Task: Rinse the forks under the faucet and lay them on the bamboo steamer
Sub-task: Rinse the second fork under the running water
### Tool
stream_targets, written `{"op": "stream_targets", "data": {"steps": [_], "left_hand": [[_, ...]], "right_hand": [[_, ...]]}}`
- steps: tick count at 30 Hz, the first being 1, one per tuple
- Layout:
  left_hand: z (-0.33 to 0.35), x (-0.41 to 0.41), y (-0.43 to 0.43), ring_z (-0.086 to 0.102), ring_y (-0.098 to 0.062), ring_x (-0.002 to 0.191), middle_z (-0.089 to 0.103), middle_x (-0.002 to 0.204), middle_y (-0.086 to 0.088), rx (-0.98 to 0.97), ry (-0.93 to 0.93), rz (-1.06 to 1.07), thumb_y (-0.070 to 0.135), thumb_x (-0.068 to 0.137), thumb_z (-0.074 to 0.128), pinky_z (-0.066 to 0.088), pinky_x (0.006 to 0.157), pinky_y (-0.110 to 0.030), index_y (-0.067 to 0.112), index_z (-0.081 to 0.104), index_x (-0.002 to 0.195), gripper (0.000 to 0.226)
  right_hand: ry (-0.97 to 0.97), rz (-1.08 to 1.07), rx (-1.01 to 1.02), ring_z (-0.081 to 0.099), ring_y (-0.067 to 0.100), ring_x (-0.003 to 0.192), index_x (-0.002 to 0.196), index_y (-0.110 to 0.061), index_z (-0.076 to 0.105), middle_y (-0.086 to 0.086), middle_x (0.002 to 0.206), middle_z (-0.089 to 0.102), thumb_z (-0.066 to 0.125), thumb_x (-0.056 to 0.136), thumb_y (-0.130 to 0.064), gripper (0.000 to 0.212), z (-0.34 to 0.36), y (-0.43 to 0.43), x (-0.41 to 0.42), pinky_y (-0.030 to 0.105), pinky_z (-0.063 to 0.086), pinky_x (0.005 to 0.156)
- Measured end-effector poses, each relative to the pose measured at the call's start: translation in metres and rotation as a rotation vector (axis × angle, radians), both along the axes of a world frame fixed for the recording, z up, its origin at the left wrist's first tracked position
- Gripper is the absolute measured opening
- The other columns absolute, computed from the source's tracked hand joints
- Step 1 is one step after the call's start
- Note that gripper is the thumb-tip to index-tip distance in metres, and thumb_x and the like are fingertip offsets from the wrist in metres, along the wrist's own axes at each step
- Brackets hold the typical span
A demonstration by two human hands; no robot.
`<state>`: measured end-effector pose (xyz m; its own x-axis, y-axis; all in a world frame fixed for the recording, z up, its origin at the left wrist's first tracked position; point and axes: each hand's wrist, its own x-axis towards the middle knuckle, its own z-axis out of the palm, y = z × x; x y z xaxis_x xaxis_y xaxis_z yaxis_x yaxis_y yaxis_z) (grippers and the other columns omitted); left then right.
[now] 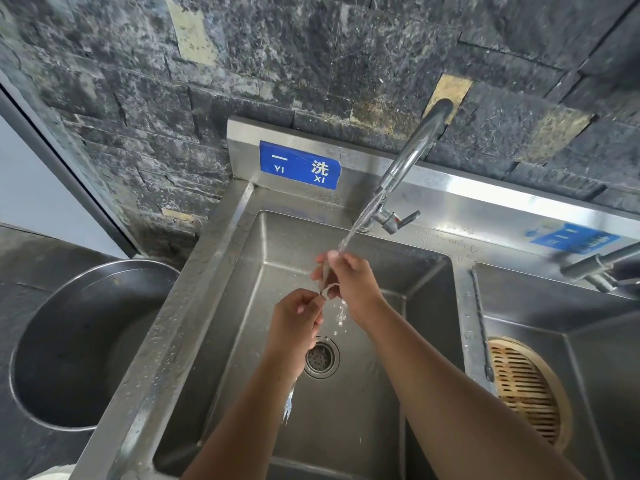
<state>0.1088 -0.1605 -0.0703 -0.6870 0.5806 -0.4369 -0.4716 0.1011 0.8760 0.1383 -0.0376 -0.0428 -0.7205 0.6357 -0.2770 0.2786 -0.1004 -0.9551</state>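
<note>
Over the steel sink (429,282), both hands hold one metal fork (326,276) in the water stream (360,223) from the curved faucet (415,143). My right hand (351,284) wraps its upper part, where the water lands. My left hand (298,317) pinches its lower end. A second fork (289,400) lies on the sink floor near the drain (320,356), partly hidden by my left forearm. The round bamboo steamer (526,386) sits in the right-hand basin, with nothing visible on its slats.
A long thin metal utensil (481,323) lies along the divider between the two basins. A large steel bowl (79,344) stands on the dark counter at left. Another tap (595,265) juts in at the right. A dark stone wall backs the sink.
</note>
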Motion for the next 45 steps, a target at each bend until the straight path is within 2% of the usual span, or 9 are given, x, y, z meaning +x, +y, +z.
{"op": "stream_targets", "data": {"steps": [3, 9, 13, 15, 19, 26, 34, 41, 45], "left_hand": [[-0.001, -0.001, 0.001, 0.031, -0.007, 0.037, 0.047, 0.057, -0.004, -0.013, 0.009, 0.014, 0.007, 0.093, 0.057, 0.022, 0.037, -0.015, 0.006, 0.063, 0.078, 0.016], [0.004, -0.003, 0.001, 0.030, -0.011, 0.036, 0.051, 0.056, -0.008, 0.018, 0.009, -0.008, 0.007, 0.091, 0.057, 0.021, 0.038, -0.016, 0.015, 0.059, 0.069, 0.024], [0.006, -0.008, 0.006, 0.033, -0.014, 0.035, 0.059, 0.059, -0.012, 0.021, 0.022, -0.001, 0.005, 0.090, 0.059, 0.022, 0.037, -0.018, 0.004, 0.055, 0.078, 0.013], [0.007, -0.009, 0.009, 0.033, -0.013, 0.035, 0.061, 0.058, -0.011, 0.014, 0.021, 0.008, 0.011, 0.088, 0.067, 0.022, 0.035, -0.018, -0.001, 0.053, 0.080, 0.020], [0.009, -0.009, 0.015, 0.036, -0.008, 0.033, 0.059, 0.057, -0.010, 0.000, 0.022, 0.018, 0.016, 0.087, 0.070, 0.024, 0.033, -0.017, 0.003, 0.054, 0.081, 0.021], [0.034, -0.027, 0.042, 0.035, -0.006, 0.036, 0.050, 0.055, -0.002, 0.030, 0.122, -0.100, 0.024, 0.096, 0.052, 0.024, 0.036, -0.017, 0.000, 0.063, 0.090, 0.027], [0.046, -0.028, 0.058, 0.029, -0.001, 0.036, 0.038, 0.041, 0.014, 0.069, 0.163, -0.195, 0.019, 0.104, 0.038, 0.023, 0.035, -0.013, 0.012, 0.053, 0.074, 0.034], [0.039, -0.029, 0.047, 0.029, 0.001, 0.036, 0.038, 0.043, 0.015, 0.069, 0.253, -0.176, 0.016, 0.103, 0.038, 0.023, 0.036, -0.013, 0.016, 0.048, 0.070, 0.034], [0.037, -0.031, 0.045, 0.028, 0.001, 0.036, 0.036, 0.043, 0.015, 0.095, 0.257, -0.173, 0.016, 0.104, 0.036, 0.023, 0.036, -0.011, 0.014, 0.047, 0.070, 0.036]], "right_hand": [[-0.027, 0.064, 0.071, 0.060, 0.008, 0.057, 0.108, -0.007, 0.066, 0.002, 0.073, 0.069, 0.060, 0.097, -0.007, 0.013, -0.001, -0.001, 0.003, 0.021, 0.049, 0.050], [-0.003, -0.005, -0.015, 0.063, 0.013, 0.057, 0.091, -0.010, 0.068, 0.002, 0.068, 0.073, 0.041, 0.107, -0.022, 0.034, 0.007, 0.004, 0.001, 0.023, 0.047, 0.051], [-0.049, 0.057, 0.123, 0.059, 0.005, 0.055, 0.100, -0.025, 0.071, -0.001, 0.068, 0.063, 0.059, 0.099, -0.020, 0.012, 0.003, 0.004, 0.001, 0.021, 0.051, 0.050], [-0.070, 0.062, 0.165, 0.059, 0.004, 0.055, 0.102, -0.029, 0.069, 0.001, 0.069, 0.061, 0.065, 0.094, -0.013, 0.019, 0.000, 0.004, 0.000, 0.023, 0.054, 0.055], [-0.035, 0.021, 0.132, 0.059, 0.008, 0.055, 0.092, -0.016, 0.071, -0.005, 0.062, 0.067, 0.062, 0.095, -0.012, 0.011, 0.004, 0.006, -0.005, 0.024, 0.051, 0.054], [-0.038, 0.004, 0.144, 0.054, -0.001, 0.050, 0.080, -0.020, 0.070, -0.011, 0.061, 0.065, 0.050, 0.102, -0.013, 0.031, 0.021, 0.024, -0.009, 0.017, 0.043, 0.049], [0.057, -0.029, 0.116, 0.048, 0.023, 0.048, 0.066, -0.005, 0.052, 0.016, 0.067, 0.056, 0.038, 0.095, 0.010, 0.036, 0.042, 0.038, -0.014, 0.028, 0.040, 0.050], [0.041, -0.008, 0.255, 0.052, -0.004, 0.049, 0.082, 0.018, 0.059, 0.004, 0.066, 0.060, 0.042, 0.101, 0.000, 0.031, 0.055, 0.040, -0.024, 0.009, 0.043, 0.055], [0.010, -0.040, 0.324, 0.054, 0.010, 0.055, 0.068, 0.002, 0.062, 0.001, 0.064, 0.064, 0.047, 0.100, -0.008, 0.037, 0.058, 0.044, -0.031, 0.031, 0.050, 0.061]]}}
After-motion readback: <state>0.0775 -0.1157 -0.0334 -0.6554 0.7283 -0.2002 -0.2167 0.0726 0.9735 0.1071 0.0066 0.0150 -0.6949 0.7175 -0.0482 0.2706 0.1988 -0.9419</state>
